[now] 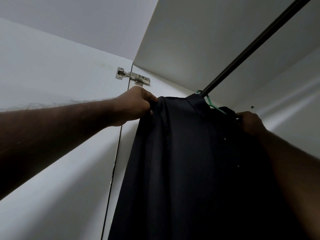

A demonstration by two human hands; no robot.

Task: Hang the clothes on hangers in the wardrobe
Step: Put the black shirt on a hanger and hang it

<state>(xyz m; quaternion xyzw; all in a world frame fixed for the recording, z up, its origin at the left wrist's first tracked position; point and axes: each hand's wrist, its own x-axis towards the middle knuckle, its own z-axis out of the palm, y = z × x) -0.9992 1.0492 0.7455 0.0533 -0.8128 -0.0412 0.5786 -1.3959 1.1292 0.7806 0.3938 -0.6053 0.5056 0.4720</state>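
Black shirt (190, 153) hangs on a green hanger (212, 103) hooked over the rail (242, 54) inside the wardrobe. My left hand (136, 104) pinches its left shoulder; my right hand (249, 122) grips the other. I judge I should tug both shoulders evenly, keeping the hook seated, clear of the hinge (133, 77).

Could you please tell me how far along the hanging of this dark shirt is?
Done: the green hanger is hooked over the wardrobe rail, with the dark shirt draped on it. In hand: the left hand pinches one shoulder and the right hand grips the other, apparently settling it. Left: letting go; any other clothes are out of view.
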